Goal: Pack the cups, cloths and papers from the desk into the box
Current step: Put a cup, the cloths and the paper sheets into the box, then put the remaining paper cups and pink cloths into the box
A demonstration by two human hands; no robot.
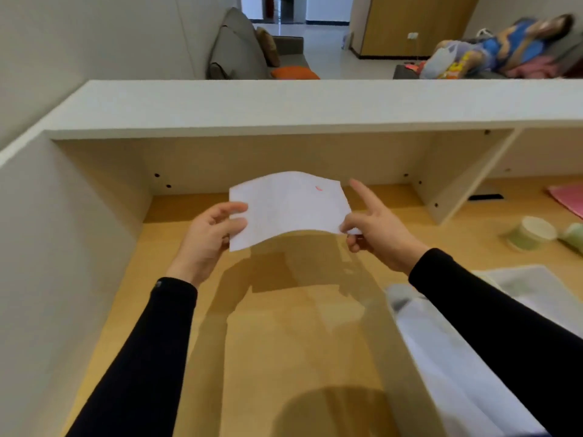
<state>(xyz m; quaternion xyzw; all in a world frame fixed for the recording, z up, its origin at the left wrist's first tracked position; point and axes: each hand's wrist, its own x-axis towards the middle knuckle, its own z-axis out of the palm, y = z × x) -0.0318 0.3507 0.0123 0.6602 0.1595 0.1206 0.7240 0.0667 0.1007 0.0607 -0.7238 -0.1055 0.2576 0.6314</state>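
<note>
A white sheet of paper (288, 208) with a small red mark is held in the air above the wooden desk (164, 266). My left hand (209, 238) grips its left edge. My right hand (375, 230) pinches its lower right corner, index finger pointing up. Below the paper stands an open cardboard box (296, 342), blurred, its flaps spread. Two pale green cups (531, 233) lie on the desk at the right. A white and grey cloth (533, 288) lies under my right arm. A pink sheet or cloth (568, 198) shows at the far right edge.
A white shelf (284, 105) runs over the desk, with a side wall (63, 247) at the left and a divider panel (457, 184) at the right. Beyond it are a grey sofa (243, 48) and a person lying on another sofa.
</note>
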